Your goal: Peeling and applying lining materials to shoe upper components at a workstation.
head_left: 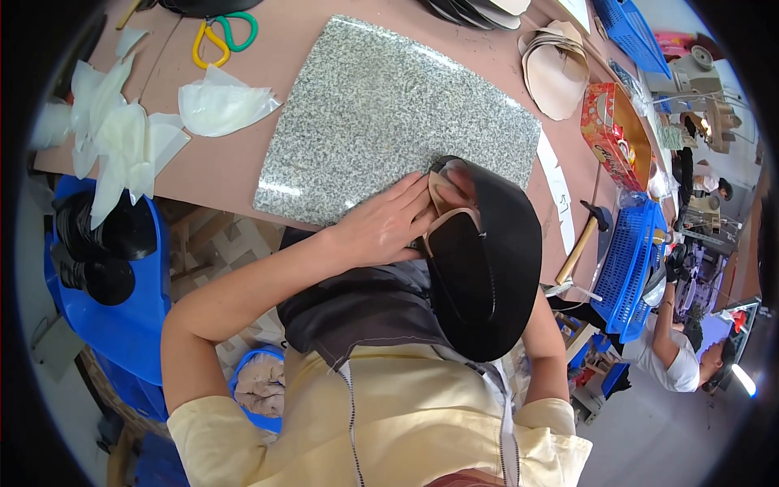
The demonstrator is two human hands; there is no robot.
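A: What is the left hand working on?

B: It is pressing flat on a black piece, a broad, curved sheet with a glossy face. A tan strip is running along its upper edge, and the fingers are lying spread over that strip, not pinching anything.

A: Where is the piece sitting?

B: Its top end is resting on the near corner of a speckled grey slab, which is lying on the brown counter. The rest is hanging over the counter's edge toward the person's chest and dark apron.

A: And the right hand?

B: It is hiding behind the piece. Only the right forearm is showing, rising beside the lower edge, so I cannot tell how that grip is standing.

A: What else is lying around?

B: A hammer with a wooden handle is lying just right of the slab, near a blue basket. Translucent white cut-outs are lying left of the slab, with yellow-and-green scissors beyond them. A stack of beige cut-outs is sitting at the far right corner, beside a red box.

A: Anything hard to make out?

B: The rim is darkening and bending everything. A blue bin of black pieces is standing below the counter on the left, partly cut off. At the right, another person in white is bending low, small and blurred.
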